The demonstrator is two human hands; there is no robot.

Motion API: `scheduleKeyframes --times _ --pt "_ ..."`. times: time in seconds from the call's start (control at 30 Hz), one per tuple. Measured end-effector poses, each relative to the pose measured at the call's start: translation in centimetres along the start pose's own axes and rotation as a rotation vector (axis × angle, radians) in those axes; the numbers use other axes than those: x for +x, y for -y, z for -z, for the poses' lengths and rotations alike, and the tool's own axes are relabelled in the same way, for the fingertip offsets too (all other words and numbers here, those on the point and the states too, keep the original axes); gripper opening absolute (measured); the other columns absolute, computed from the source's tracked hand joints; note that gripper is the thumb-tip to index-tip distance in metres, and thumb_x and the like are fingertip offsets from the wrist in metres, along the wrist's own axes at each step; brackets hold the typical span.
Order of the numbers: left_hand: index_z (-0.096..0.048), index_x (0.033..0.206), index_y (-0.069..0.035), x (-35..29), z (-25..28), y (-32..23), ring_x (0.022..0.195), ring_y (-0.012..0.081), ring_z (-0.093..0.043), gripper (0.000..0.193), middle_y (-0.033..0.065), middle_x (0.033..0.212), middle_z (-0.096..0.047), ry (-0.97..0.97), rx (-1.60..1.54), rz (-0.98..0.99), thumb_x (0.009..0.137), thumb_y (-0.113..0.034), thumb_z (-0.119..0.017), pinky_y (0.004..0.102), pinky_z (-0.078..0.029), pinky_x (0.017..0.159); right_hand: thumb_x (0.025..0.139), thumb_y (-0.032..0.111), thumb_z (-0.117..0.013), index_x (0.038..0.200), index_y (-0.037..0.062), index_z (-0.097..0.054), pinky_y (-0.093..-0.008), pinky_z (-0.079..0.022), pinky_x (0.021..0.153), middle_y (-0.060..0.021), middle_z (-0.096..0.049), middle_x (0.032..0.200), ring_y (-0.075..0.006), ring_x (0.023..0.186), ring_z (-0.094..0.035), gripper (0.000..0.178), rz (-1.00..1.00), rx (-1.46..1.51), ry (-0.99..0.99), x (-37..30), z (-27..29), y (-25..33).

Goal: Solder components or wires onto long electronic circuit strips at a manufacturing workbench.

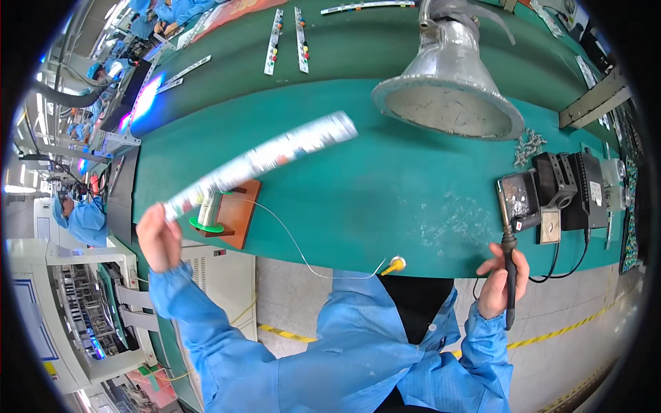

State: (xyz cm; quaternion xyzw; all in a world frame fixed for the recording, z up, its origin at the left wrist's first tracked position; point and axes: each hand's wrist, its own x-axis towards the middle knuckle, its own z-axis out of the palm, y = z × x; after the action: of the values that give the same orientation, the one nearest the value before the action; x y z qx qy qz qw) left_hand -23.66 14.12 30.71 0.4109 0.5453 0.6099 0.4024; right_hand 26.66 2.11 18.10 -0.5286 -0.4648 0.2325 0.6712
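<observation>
At the left, my left hand [160,237] is closed on the near end of a long white circuit board strip [265,160]. The strip is held tilted over the green bench, its far end toward the middle; small parts show on it. My right hand [502,281] grips a soldering iron [509,265] by its black handle, the metal tip pointing away from me. Under the strip, a solder spool [208,212] with a green flange sits on a brown wooden stand [242,224]. Thin solder wire [292,239] curves from it to a yellow-tipped piece [394,266] at the bench's front edge.
A metal fume hood [451,82] hangs over the back right. Small metal pieces [529,146] lie in a pile beside a black soldering station [582,189]. More board strips [301,40] rest on the dark green surface behind. Other people in blue [86,217] are far left.
</observation>
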Motion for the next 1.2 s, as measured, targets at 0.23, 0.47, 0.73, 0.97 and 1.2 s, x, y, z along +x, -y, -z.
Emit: scheduleKeyframes --times 0.23,0.47,0.73,0.97,1.2 --pt "-0.056 0.101 0.004 15.5 -13.7 1.8 0.081 0.0209 -0.063 0.020 0.0137 0.089 -0.064 0.045 -0.082 0.168 0.091 -0.013 -0.054 0.0274 -0.052 0.070 0.091 0.021 -0.053 0.125 -0.0002 -0.046 -0.0283 -0.045 0.066 -0.0229 -0.062 0.106 -0.0150 0.063 -0.056 0.041 0.035 0.009 -0.015 0.2 -0.1 -0.8" --pt "-0.051 0.109 0.014 16.3 -28.4 9.4 0.080 0.0307 -0.067 0.028 0.0247 0.094 -0.064 0.111 0.037 0.310 0.087 -0.004 -0.045 0.0369 -0.058 0.065 0.091 0.017 -0.053 0.125 -0.0004 -0.046 -0.0266 -0.045 0.064 -0.0217 -0.063 0.104 -0.0132 0.063 -0.055 0.039 -0.015 0.021 -0.022 0.3 -0.5 -1.2" --pt "-0.058 0.114 0.001 1.7 -27.3 7.7 0.081 0.0096 -0.057 0.028 0.0038 0.093 -0.065 0.561 0.291 -0.205 0.091 -0.014 -0.060 0.0234 -0.047 0.066 0.090 0.022 -0.056 0.122 -0.0019 -0.047 -0.0286 -0.046 0.063 -0.0219 -0.064 0.103 -0.0149 0.066 -0.058 0.041 0.039 -0.049 -0.032 0.2 0.3 -0.7" --pt "-0.064 0.083 -0.001 -11.8 -18.9 6.3 0.071 0.0261 -0.062 0.010 0.0134 0.081 -0.065 0.896 0.587 -0.511 0.072 -0.001 -0.064 0.0339 -0.049 0.064 0.090 0.012 -0.055 0.119 -0.0039 -0.051 -0.0308 -0.050 0.066 -0.0212 -0.066 0.094 -0.0177 0.068 -0.062 0.033 0.111 0.064 0.077 0.8 -0.5 -1.1" --pt "-0.066 0.082 -0.006 -14.1 -19.7 8.4 0.066 0.0250 -0.059 0.017 0.0067 0.074 -0.060 0.980 0.809 -0.714 0.066 -0.003 -0.073 0.0344 -0.048 0.056 0.081 0.001 -0.058 0.111 -0.0023 -0.058 -0.0321 -0.050 0.071 -0.0143 -0.067 0.096 -0.0226 0.078 -0.063 0.030 0.085 -0.007 0.031 1.0 0.9 0.7"
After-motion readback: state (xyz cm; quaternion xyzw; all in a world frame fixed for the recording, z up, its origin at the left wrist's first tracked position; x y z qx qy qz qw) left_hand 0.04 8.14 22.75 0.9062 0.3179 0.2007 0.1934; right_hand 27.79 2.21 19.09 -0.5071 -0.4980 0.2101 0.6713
